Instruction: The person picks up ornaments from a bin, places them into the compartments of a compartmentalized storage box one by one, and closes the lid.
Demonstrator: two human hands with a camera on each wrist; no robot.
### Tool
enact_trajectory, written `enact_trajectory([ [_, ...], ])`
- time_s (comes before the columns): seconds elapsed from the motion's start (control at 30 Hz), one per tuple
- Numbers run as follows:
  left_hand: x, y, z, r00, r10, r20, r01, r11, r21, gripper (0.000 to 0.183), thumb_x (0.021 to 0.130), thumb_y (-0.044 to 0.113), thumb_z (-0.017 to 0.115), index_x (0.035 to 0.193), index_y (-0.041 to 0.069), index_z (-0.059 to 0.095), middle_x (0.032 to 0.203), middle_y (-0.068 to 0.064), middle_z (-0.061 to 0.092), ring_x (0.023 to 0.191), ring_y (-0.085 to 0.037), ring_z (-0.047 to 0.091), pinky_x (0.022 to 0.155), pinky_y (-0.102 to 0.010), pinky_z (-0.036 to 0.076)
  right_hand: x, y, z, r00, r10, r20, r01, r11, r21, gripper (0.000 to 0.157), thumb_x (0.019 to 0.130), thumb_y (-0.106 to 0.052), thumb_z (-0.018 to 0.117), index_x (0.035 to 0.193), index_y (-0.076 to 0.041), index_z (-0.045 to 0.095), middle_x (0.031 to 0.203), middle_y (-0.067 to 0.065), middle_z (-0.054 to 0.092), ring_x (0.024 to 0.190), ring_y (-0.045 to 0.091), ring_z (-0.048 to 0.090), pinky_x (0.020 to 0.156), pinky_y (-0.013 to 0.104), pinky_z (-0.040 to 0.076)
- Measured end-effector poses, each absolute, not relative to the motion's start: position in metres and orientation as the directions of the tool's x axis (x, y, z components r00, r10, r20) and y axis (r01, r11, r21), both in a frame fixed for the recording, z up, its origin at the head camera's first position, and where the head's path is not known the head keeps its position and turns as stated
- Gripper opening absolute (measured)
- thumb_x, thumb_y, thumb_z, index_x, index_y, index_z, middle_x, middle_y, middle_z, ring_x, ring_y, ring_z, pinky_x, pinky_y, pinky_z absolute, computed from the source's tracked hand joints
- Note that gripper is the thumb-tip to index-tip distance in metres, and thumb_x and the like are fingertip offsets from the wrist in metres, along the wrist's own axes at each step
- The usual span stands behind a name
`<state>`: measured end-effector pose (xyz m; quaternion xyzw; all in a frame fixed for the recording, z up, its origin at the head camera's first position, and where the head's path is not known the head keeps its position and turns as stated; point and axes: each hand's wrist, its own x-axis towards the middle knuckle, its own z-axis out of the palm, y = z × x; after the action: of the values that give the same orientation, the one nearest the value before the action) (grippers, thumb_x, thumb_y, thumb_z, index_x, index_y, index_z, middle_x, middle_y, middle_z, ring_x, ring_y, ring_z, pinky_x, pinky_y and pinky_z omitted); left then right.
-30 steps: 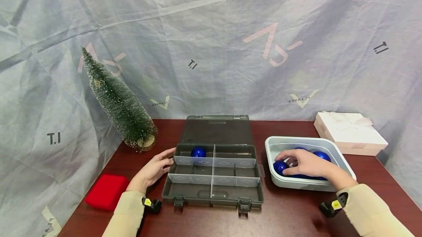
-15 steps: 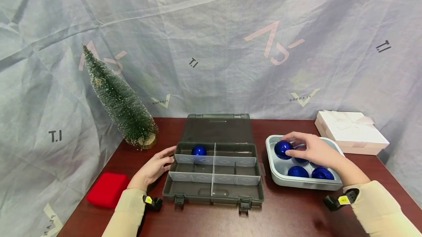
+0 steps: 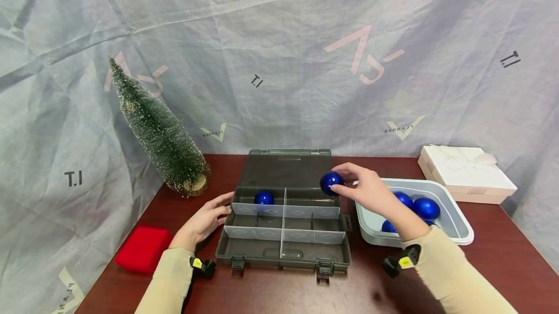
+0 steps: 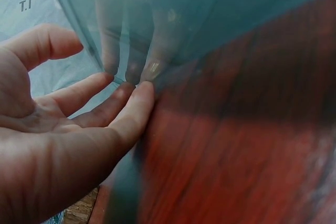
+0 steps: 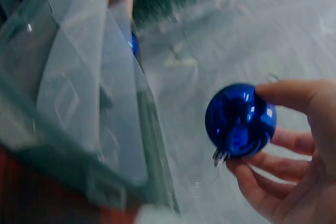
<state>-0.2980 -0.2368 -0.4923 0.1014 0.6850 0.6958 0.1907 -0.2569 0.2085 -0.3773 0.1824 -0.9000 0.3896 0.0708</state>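
Observation:
A shiny blue Christmas ball (image 5: pixel 240 120) is pinched between the thumb and fingers of my right hand (image 3: pixel 369 190), held above the back right of a dark see-through divided box (image 3: pixel 257 248). Its small metal cap shows in the right wrist view. The box lies with its lid (image 3: pixel 286 171) laid back. Another blue ball (image 3: pixel 264 198) sits in the back left compartment. My left hand (image 3: pixel 205 222) rests its fingertips against the box's left side; in the left wrist view the fingers (image 4: pixel 139 100) touch the see-through wall, extended and slightly bent.
To the right, a pale grey-blue tub (image 3: pixel 463 229) holds several blue balls (image 3: pixel 426 208), partly hidden by my right forearm. Behind it lies a white gift box (image 3: pixel 467 173). A small frosted tree (image 3: pixel 161 134) and a red box (image 3: pixel 144 249) are on the left.
My right hand has lifted a blue ball out of the tub and carried it left over the divided box. The left hand has stayed at the box's side.

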Motion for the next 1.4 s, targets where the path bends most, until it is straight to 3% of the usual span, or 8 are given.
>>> enact_trajectory([
  [0.27,-0.298,-0.237,-0.491,-0.907,0.406,-0.113,-0.118,0.011,0.993,0.064,0.101,0.002,0.049,0.16,0.0,0.026,0.165,-0.019,0.018,0.13,-0.031,0.036,0.109,-0.051,0.03,-0.27,0.162,-0.397,-0.939,-0.275,0.205,-0.343,0.715,-0.61,0.038,0.091,-0.024,0.079,0.121,-0.003,0.066,0.108,0.015,0.072,0.094,0.027,0.069,0.078,0.044,0.056],
  [0.43,-0.297,-0.236,-0.491,-0.906,0.407,-0.12,-0.123,0.018,0.992,0.064,0.101,0.002,0.048,0.161,0.0,0.025,0.165,-0.019,0.016,0.135,-0.033,0.033,0.11,-0.052,0.029,-0.278,0.148,-0.414,-0.959,-0.23,0.163,-0.282,0.773,-0.568,0.039,0.09,-0.025,0.079,0.12,-0.004,0.067,0.11,0.015,0.071,0.099,0.03,0.068,0.082,0.047,0.055],
  [0.77,-0.298,-0.236,-0.492,-0.908,0.403,-0.115,-0.119,0.017,0.993,0.063,0.101,0.001,0.047,0.16,0.0,0.026,0.165,-0.019,0.017,0.129,-0.029,0.037,0.11,-0.051,0.03,-0.283,0.14,-0.43,-0.978,-0.187,0.096,-0.209,0.817,-0.538,0.043,0.09,-0.027,0.08,0.121,-0.004,0.063,0.109,0.018,0.071,0.085,0.029,0.069,0.073,0.044,0.057],
  [1.4,-0.298,-0.237,-0.491,-0.902,0.414,-0.118,-0.122,0.018,0.992,0.063,0.102,0.002,0.048,0.161,0.001,0.025,0.165,-0.02,0.016,0.139,-0.035,0.03,0.112,-0.054,0.027,-0.285,0.141,-0.438,-0.981,-0.191,0.019,-0.171,0.821,-0.546,0.042,0.094,-0.028,0.075,0.125,-0.001,0.065,0.115,0.021,0.07,0.091,0.03,0.069,0.076,0.045,0.055],
])
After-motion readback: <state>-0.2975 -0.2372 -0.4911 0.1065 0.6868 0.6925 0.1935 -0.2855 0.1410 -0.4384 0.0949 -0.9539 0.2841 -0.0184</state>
